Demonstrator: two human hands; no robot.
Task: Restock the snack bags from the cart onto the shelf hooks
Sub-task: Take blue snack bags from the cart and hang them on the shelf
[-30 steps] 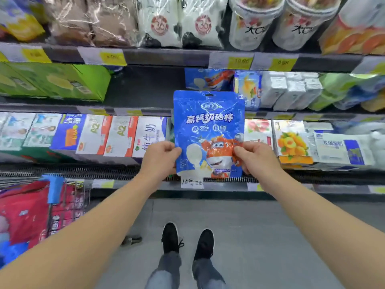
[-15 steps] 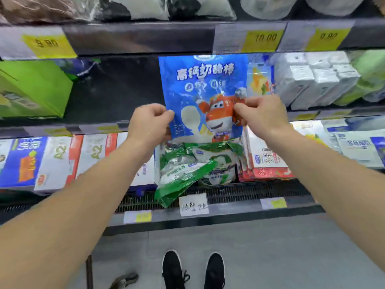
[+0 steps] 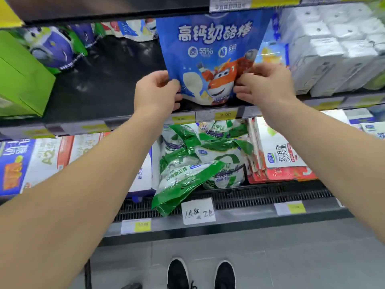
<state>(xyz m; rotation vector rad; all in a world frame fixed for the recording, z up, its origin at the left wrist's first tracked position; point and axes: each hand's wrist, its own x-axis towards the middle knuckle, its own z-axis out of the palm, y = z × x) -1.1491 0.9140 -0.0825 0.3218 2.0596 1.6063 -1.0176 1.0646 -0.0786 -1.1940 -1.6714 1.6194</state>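
Since a second ago, blue snack bag (image 3: 210, 59) has risen from chest height into the upper shelf bay; left hand (image 3: 156, 90) and right hand (image 3: 264, 84) pinch its lower corners. Hooking looks imminent.

Dark store shelving (image 3: 100, 88) rose in tiers, its front rails (image 3: 220, 116) carrying yellow price tags (image 3: 226, 114). A black vent grille (image 3: 260, 197) ran beneath. The floor (image 3: 270, 259) was smooth grey.

blue snack bag (image 3: 210, 51) "55%", handwritten card (image 3: 198, 211) "15.80", price tag (image 3: 225, 115) "8.90"
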